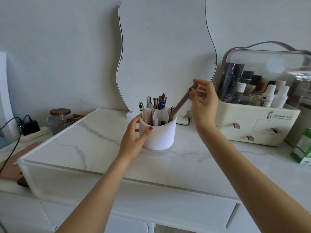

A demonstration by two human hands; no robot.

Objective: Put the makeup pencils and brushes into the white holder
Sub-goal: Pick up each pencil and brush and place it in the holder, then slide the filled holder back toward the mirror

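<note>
**At the holder, pencil half hidden**

Between right hand fingertips: taupe pencil pinched near top, tilted, lower end hidden inside white holder. Left hand curled round holder wall, fingers partly hidden behind it. Other pencils upright inside, tips hard to read. On marble tabletop.

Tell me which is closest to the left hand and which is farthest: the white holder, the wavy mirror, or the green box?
1. white holder: left hand grips its side.
2. wavy mirror: behind the holder, against the wall.
3. green box: far right edge.
</note>
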